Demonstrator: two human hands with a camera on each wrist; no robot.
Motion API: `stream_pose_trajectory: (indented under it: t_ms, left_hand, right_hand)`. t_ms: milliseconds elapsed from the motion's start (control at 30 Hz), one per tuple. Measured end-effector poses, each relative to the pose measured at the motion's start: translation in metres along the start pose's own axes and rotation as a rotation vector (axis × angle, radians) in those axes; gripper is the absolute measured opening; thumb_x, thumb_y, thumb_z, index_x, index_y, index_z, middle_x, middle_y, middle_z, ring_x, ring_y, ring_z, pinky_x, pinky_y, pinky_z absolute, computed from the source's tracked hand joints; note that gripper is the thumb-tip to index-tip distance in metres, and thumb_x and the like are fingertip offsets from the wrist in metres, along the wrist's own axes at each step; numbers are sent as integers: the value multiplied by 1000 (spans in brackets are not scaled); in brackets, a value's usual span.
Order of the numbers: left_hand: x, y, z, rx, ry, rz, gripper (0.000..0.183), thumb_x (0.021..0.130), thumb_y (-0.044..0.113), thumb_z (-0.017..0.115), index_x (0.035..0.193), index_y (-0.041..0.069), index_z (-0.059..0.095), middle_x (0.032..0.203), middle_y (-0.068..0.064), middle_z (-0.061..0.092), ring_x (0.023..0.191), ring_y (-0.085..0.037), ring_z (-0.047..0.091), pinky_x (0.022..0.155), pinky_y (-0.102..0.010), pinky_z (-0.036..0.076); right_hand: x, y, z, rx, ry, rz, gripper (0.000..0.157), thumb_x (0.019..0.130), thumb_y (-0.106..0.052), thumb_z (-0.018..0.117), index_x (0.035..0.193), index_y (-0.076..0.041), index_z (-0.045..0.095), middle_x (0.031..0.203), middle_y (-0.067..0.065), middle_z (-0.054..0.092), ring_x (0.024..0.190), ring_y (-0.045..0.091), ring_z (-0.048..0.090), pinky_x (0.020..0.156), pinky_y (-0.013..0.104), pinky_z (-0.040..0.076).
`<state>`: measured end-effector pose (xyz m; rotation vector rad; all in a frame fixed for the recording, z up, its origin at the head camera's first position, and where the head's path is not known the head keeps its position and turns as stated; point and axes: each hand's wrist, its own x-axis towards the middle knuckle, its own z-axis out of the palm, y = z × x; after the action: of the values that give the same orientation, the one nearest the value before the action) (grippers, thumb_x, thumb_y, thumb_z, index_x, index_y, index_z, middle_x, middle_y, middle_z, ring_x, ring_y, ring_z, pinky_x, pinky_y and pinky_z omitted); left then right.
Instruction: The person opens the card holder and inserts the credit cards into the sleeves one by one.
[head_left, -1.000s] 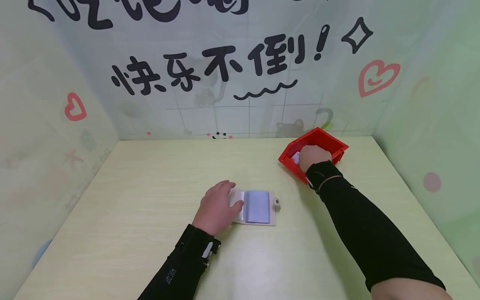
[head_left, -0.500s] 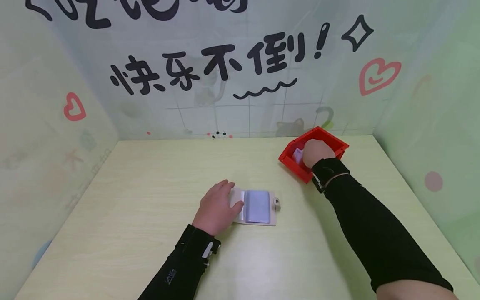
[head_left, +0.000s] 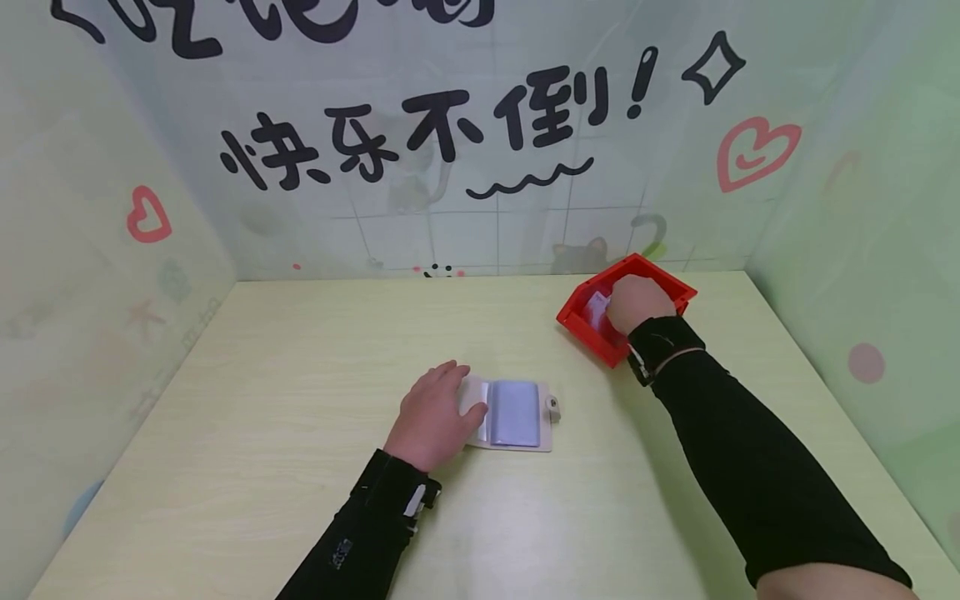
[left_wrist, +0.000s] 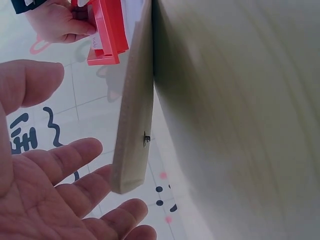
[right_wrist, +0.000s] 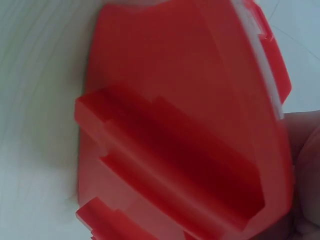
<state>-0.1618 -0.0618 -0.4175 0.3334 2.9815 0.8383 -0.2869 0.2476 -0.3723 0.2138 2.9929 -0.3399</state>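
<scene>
A small card binder (head_left: 515,414) lies opened on the table, with clear sleeves on its right side and a clasp tab (head_left: 553,408) at its right edge. Over its left cover is my left hand (head_left: 435,417), fingers spread. In the left wrist view the cover (left_wrist: 134,105) stands tilted up off the table beside those fingers. My right hand (head_left: 639,302) reaches down into a red bin (head_left: 592,337) at the back right. A pinkish-white packet (head_left: 597,310) lies in the bin next to that hand. The right fingertips are hidden in the head view, so their hold is unclear.
The pale wooden table (head_left: 262,433) runs back to a printed wall (head_left: 450,233) with lettering. Side walls (head_left: 862,275) stand to the left and right. In the right wrist view the red bin's ridged outer side (right_wrist: 170,150) fills most of the frame.
My right hand has shifted slightly to the right inside the red bin, showing more of the pinkish packet. The left hand and the binder have not visibly moved.
</scene>
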Motion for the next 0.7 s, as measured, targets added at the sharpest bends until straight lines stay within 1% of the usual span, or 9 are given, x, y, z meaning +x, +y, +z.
stream_pose_trajectory:
  t_ms: [100, 167, 300, 400, 467, 533, 633, 700]
  left_hand:
    - [0, 0, 0, -8, -2, 1, 60, 100, 34, 70, 149, 3, 55, 158, -18, 51, 150, -38, 45, 123, -55, 38]
    - [0, -1, 0, -15, -2, 1, 60, 100, 34, 70, 149, 3, 55, 159, -18, 51, 150, -38, 45, 123, -55, 38]
    - [0, 0, -1, -33, -5, 5, 60, 99, 34, 70, 149, 3, 55, 159, -17, 51, 150, -37, 45, 123, -55, 38]
    - [0, 1, -1, -49, -4, 13, 60, 99, 33, 70, 149, 3, 55, 158, -17, 52, 149, -37, 46, 122, -54, 39]
    - [1, 2, -1, -64, -2, 15, 61, 99, 33, 70, 150, 3, 55, 158, -16, 52, 149, -36, 47, 122, -54, 39]
    - [1, 3, -1, -89, 2, 13, 62, 99, 32, 71, 151, 4, 53, 158, -15, 53, 148, -35, 48, 122, -53, 40]
    - [2, 4, -1, -127, -2, -1, 65, 100, 33, 70, 154, 5, 49, 159, -13, 52, 148, -34, 49, 122, -51, 41]
    - [1, 4, -2, -164, -4, -13, 67, 100, 33, 69, 157, 6, 46, 159, -13, 52, 149, -33, 49, 122, -51, 41]
  right_hand:
    - [0, 1, -1, 39, -10, 10, 21, 90, -11, 74, 108, 1, 71, 103, 19, 74, 99, 36, 60, 97, 53, 59]
    - [-1, 2, -2, 58, -5, 6, 19, 92, -13, 73, 105, 0, 70, 99, 17, 73, 98, 35, 60, 94, 51, 59]
    - [-9, 1, -5, 98, 48, -17, 16, 97, -18, 68, 100, -1, 70, 84, 14, 69, 85, 32, 60, 80, 42, 58]
    - [-19, -4, -8, 144, 113, -25, 20, 101, -21, 64, 95, -3, 71, 75, 12, 65, 77, 30, 59, 71, 37, 53]
    - [-27, -8, -9, 198, 160, -32, 24, 103, -22, 61, 99, -2, 73, 79, 13, 69, 78, 30, 60, 72, 38, 55]
    - [-36, -12, -10, 279, 184, -34, 27, 106, -24, 59, 107, -1, 74, 90, 16, 73, 83, 32, 61, 74, 39, 57]
    - [-50, -18, -9, 434, 171, -42, 34, 107, -28, 57, 125, -1, 70, 112, 18, 75, 96, 33, 62, 81, 39, 59]
    - [-58, -23, -6, 544, 130, -39, 35, 107, -31, 58, 128, -5, 69, 117, 17, 73, 100, 32, 61, 79, 35, 59]
